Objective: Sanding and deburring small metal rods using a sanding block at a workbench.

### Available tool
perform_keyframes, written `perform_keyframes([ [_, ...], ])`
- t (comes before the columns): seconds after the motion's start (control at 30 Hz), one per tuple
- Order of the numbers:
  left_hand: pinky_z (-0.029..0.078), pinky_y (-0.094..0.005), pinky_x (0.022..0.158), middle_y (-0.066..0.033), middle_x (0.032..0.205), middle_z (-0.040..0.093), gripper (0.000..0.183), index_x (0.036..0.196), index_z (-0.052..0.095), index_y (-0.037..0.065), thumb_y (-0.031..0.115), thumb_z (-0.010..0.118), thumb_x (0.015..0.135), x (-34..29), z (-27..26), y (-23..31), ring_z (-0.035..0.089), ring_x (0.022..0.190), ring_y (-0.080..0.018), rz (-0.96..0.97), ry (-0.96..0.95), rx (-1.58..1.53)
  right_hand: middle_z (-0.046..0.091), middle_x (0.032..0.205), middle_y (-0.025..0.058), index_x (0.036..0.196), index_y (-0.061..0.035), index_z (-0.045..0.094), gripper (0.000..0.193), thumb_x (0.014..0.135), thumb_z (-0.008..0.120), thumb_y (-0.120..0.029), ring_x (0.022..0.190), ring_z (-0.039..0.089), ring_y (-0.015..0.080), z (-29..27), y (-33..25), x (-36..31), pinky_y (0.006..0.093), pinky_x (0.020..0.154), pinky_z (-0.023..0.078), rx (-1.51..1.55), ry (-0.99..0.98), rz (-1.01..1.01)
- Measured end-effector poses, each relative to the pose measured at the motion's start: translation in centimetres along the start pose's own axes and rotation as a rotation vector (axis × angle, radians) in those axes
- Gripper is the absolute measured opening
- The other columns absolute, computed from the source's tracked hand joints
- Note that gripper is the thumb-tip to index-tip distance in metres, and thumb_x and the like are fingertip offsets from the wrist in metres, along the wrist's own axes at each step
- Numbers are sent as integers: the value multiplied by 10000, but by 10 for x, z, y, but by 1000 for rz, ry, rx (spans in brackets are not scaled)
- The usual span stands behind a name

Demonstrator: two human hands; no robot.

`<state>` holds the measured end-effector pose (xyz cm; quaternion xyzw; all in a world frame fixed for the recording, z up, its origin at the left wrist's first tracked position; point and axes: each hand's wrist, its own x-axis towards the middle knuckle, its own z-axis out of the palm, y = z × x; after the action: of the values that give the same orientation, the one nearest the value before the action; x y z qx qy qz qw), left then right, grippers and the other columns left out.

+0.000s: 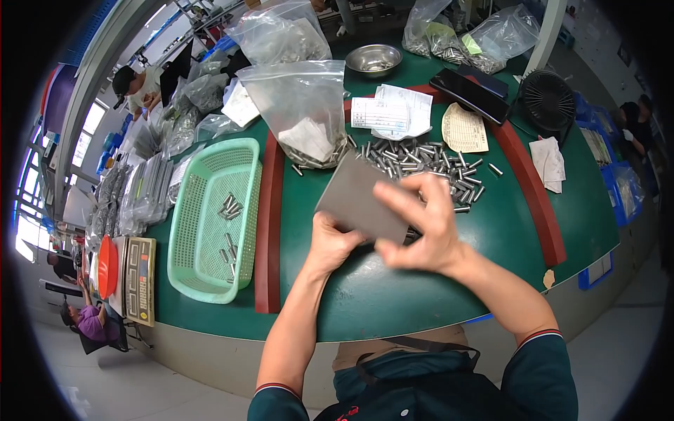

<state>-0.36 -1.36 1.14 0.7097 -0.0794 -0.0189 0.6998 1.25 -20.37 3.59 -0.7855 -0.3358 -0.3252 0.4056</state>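
Observation:
My left hand (331,242) is closed on the lower left edge of a flat grey rectangular board (361,200), which is held tilted above the table. Over the board's right side is my right hand (428,224), slightly blurred, with index finger and thumb spread apart and the index fingertip over the board's face. No object shows in that hand. Just beyond lies a heap of short metal pins (421,158), partly covered by the board and my right hand. A clear plastic bag (298,105) of similar metal parts stands at the board's far left.
Red strips (269,231) flank the green table's (393,302) work area. A pale green basket (203,231) with several pins sits left, beside a scale (140,281). Papers (393,112), a phone (470,95), a black fan (547,102) and a metal bowl (373,61) lie beyond.

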Motion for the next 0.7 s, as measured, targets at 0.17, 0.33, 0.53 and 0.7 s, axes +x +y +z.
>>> perform_keyframes([
  [0.17,544,-311,802,-70,930,667,124,906,666,-2,-34,704,793,4,-3,-3,637,890,-172,101,-98,-159,559,987,143,1163,-42,654,700,505,743,-266,852,541,272,-4,13,-2,378,759,436,-58,67,-16],
  [0.33,532,-288,782,-64,897,652,148,882,661,-6,-32,739,758,3,-12,-5,626,850,-158,94,-78,-177,537,939,95,1148,-109,667,651,533,760,-301,845,538,255,4,10,2,390,780,389,-30,21,73],
  [0.53,504,-276,758,-87,888,621,134,808,632,6,-72,720,744,11,-1,1,596,836,-162,147,-135,-232,523,935,97,1145,-59,655,620,572,762,-271,870,523,246,-7,35,2,367,798,395,-60,125,302],
  [0.7,480,-270,774,-55,915,568,151,809,616,36,-51,727,755,10,-1,0,557,850,-143,175,-96,-219,516,935,94,1152,-56,653,624,572,761,-259,874,519,246,-7,35,0,359,799,406,-60,101,256],
])
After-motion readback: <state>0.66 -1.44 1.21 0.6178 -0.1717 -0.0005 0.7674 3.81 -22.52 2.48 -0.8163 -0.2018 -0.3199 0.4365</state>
